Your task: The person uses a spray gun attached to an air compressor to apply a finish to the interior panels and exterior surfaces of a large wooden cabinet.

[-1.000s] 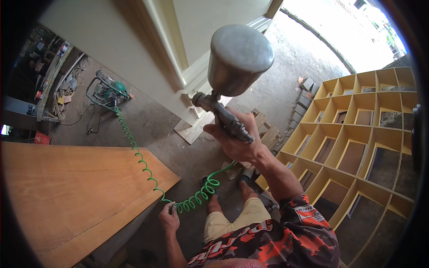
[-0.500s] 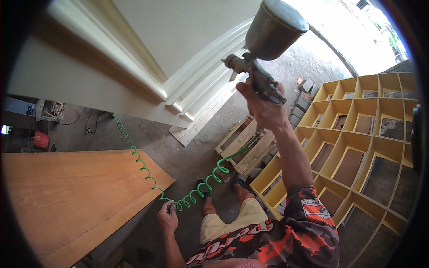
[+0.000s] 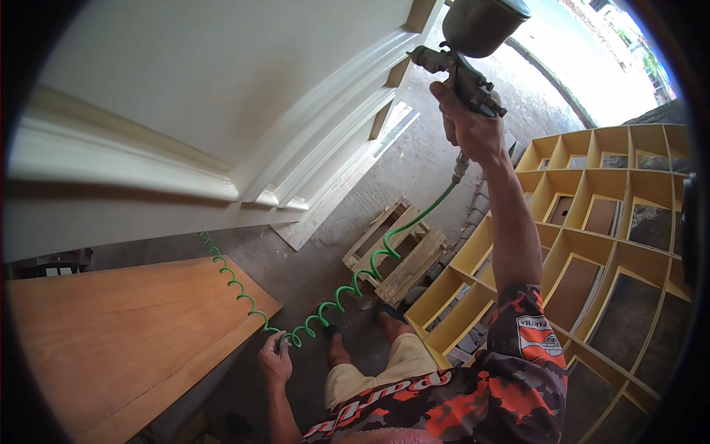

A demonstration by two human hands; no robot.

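Observation:
In my raised right hand (image 3: 473, 122) is a metal spray gun (image 3: 460, 74), gripped by its handle, with a grey cup (image 3: 482, 28) on top. Its nozzle points left, toward a large white panelled piece (image 3: 177, 96) with raised moulding. From the bottom of the handle a coiled green air hose (image 3: 384, 253) runs down to my left hand (image 3: 276, 359). My left fingers are closed round a coil of the hose at waist height, and the rest trails away past an orange-brown board. Whether paint is leaving the nozzle cannot be seen.
A yellowish wooden shelf frame (image 3: 584, 177) with many compartments stands close on my right. The orange-brown board (image 3: 140, 333) lies at my left. A small wooden pallet-like stand (image 3: 399, 251) sits on the grey floor ahead of my feet. Bright daylight enters at the upper right.
My right hand has moved the spray gun up and to the right in the picture. The hose between my hands is stretched longer. My left hand stays on the hose.

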